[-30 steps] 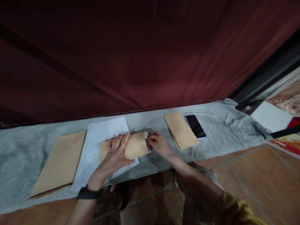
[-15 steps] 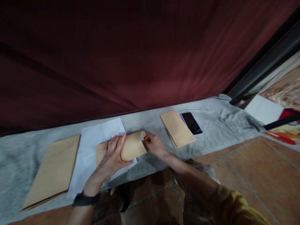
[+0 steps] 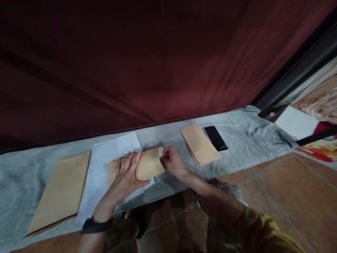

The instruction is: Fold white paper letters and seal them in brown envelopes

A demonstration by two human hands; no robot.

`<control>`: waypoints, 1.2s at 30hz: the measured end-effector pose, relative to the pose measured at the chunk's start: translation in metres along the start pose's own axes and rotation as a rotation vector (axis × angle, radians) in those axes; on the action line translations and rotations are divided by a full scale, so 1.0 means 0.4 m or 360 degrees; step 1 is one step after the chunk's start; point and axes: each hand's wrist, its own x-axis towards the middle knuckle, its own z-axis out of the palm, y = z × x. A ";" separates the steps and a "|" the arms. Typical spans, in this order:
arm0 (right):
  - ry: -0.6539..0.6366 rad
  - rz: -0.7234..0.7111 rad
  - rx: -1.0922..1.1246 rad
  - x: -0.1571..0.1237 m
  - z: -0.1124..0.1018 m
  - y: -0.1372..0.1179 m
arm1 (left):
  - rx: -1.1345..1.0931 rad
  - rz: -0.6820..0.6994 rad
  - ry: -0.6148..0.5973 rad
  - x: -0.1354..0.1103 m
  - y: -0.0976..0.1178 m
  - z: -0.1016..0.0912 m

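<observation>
A brown paper envelope (image 3: 151, 162) lies over white sheets, its right part bent up and bulging. My left hand (image 3: 128, 172) is laid across its middle, gripping it between the thumb at the near edge and the fingers on top. At the envelope's right end, my right hand (image 3: 172, 162) has its fingertips pinched on the edge. A bit of white (image 3: 160, 151) shows there at the opening; whether it is paper inside or the lining, I cannot tell. The white sheets (image 3: 101, 165) are partly covered by my left hand and the envelope.
Larger brown envelopes (image 3: 60, 189) are stacked at the left. Smaller brown envelopes (image 3: 200, 144) lie to the right, against a phone (image 3: 216, 137). Everything rests on a narrow ledge with a grey cloth (image 3: 250, 140). A dark red curtain (image 3: 168, 70) hangs behind; tiled floor (image 3: 295, 189) is below.
My right hand has shifted very slightly upward at the envelope's end, and less of the white shows there. My left hand stays in place.
</observation>
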 end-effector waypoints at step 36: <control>0.0080 0.0510 0.1254 -0.023 -0.058 0.026 | -0.0096 0.0244 -0.0171 -0.009 0.099 0.049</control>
